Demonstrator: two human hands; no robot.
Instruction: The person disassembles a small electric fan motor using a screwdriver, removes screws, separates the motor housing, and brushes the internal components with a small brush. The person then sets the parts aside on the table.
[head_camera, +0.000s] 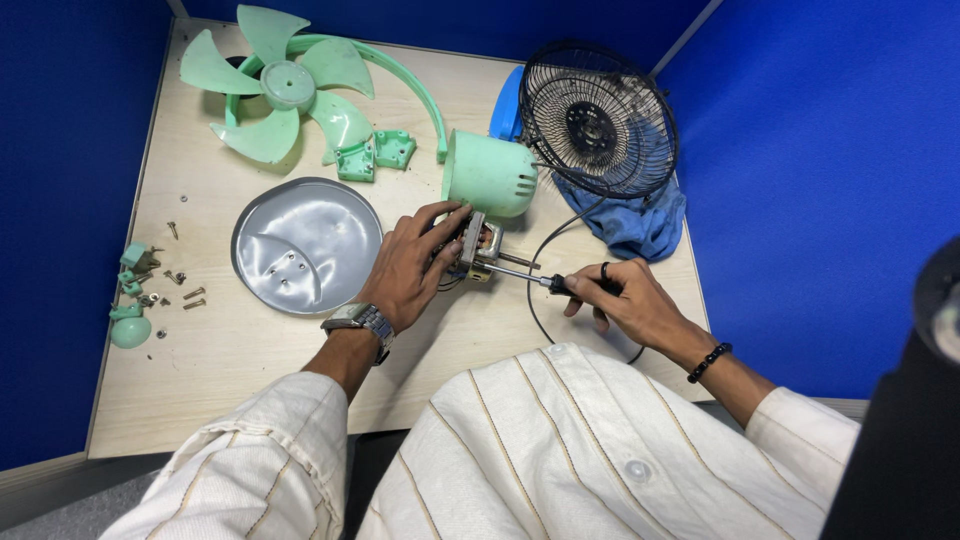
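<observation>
1. My left hand (408, 268) grips the small metal fan motor (476, 250), just below the mint-green plastic motor housing (490, 174).
2. My right hand (632, 298) clenches the black-handled screwdriver (540, 279), tip at the motor.
3. The motor looks dense, rigid; hold its frame, not the wires.

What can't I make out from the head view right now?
- Screwdriver tip: hidden where it meets the small metal fan motor.
- Motor's left side: covered by the left hand.
- Screwdriver handle: wrapped by the right hand.
- Blue plastic base: mostly behind the pale green motor housing and black wire fan guard.
- Loose screws: too small to tell types.
</observation>
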